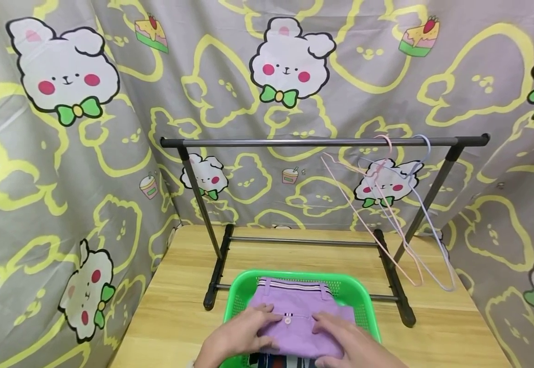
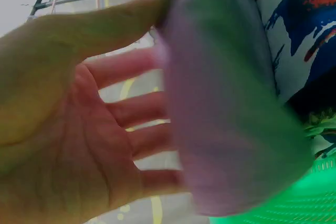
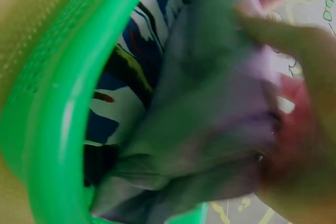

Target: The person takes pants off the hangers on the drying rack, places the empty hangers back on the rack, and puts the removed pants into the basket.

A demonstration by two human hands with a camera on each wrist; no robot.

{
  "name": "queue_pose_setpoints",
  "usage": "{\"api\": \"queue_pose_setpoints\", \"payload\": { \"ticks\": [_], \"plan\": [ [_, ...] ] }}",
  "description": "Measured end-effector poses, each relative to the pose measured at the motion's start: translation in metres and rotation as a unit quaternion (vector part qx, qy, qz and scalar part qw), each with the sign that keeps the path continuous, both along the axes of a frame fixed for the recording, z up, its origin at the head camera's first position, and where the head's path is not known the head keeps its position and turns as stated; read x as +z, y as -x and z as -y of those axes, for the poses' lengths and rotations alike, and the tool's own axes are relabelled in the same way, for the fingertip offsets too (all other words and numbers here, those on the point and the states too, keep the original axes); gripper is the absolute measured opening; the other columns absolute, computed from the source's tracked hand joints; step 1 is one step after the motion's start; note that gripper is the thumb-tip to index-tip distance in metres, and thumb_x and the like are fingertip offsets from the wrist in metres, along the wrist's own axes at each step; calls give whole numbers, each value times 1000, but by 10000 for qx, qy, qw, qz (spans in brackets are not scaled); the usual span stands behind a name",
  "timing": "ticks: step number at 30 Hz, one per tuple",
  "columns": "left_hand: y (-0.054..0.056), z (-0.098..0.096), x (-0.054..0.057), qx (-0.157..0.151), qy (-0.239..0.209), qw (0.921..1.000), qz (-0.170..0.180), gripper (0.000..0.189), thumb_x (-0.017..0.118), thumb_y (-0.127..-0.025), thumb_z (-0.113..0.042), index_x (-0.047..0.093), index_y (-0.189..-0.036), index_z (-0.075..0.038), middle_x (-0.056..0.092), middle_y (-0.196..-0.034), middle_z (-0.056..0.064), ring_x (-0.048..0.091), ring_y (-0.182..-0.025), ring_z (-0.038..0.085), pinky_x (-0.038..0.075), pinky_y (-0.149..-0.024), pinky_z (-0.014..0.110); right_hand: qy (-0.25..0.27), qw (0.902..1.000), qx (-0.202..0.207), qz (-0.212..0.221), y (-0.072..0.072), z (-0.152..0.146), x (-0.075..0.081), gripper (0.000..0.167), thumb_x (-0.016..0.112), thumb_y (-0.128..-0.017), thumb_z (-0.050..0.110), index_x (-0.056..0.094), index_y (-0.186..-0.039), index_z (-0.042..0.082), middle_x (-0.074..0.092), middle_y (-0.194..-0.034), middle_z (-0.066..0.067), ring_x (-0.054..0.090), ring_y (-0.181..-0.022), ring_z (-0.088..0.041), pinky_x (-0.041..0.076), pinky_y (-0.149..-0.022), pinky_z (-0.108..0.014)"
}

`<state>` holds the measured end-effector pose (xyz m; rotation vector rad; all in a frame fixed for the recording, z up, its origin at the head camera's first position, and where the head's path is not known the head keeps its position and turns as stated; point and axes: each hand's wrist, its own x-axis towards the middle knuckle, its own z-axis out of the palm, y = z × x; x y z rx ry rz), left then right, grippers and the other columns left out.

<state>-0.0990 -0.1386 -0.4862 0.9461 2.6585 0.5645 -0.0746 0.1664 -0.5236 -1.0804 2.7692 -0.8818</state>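
Observation:
Folded purple pants [image 1: 294,299], with belt loops, a striped waistband and a buttoned pocket, are over the green basket [image 1: 368,306]. My left hand [image 1: 244,329] holds their left side, fingers on the upper face and thumb near the lower edge. On the opposite side my right hand [image 1: 352,340] grips them the same way. In the left wrist view the pants [image 2: 226,108] stand tilted between thumb and fingers, above the basket's rim. Underneath lies a dark blue, white and red printed cloth [image 3: 142,40]. Blur hides the exact fingertip contact.
Behind the basket a black metal clothes rack [image 1: 313,143] stands on the wooden table [image 1: 165,317]. A pink hanger [image 1: 354,209] and a blue hanger [image 1: 428,214] hang at its right end. Patterned grey curtains [image 1: 230,92] enclose the table at the back and sides.

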Motion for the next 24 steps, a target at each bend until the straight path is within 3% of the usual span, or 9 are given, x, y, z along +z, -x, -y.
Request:
{"api": "queue_pose_setpoints", "payload": {
  "ticks": [3,7,13,17,24],
  "plan": [
    [-3,-1,-2,266,88,9996,26,62,81,-85,-36,65,-138,-10,52,-149,22,47,-140,38,38,-114,52,-34,9999,-50,82,0,-2,-1,47,66,-96,53,66,-132,24,56,-148,-12,55,-131,-41,50,-99,-59],
    [-7,-6,-8,284,360,9987,-241,82,89,-74,-25,56,-146,-5,41,-156,26,38,-144,45,34,-116,52,-421,9986,-28,-310,2,-5,-9,66,70,-92,52,60,-143,12,50,-151,-21,51,-132,-48,48,-96,-65],
    [-8,-18,-22,253,663,9965,-434,90,88,-74,-19,47,-153,-6,33,-160,28,32,-146,48,32,-117,54,-724,9973,-47,138,7,-2,-16,82,75,-88,46,46,-154,7,38,-157,-28,38,-140,-53,41,-101,-69],
    [-5,-21,-32,287,711,9967,-261,96,88,-72,-17,43,-156,-7,29,-161,29,29,-147,49,31,-118,55,-733,9965,-61,398,10,2,-18,88,77,-84,44,43,-155,4,36,-157,-31,33,-142,-54,40,-101,-71],
    [-5,-16,-41,395,682,9968,110,101,86,-70,-16,38,-159,-11,23,-163,29,23,-149,49,27,-119,56,-880,9954,64,370,11,11,-27,93,78,-80,47,45,-152,-1,37,-154,-35,35,-138,-58,43,-98,-69]
  ]
}}
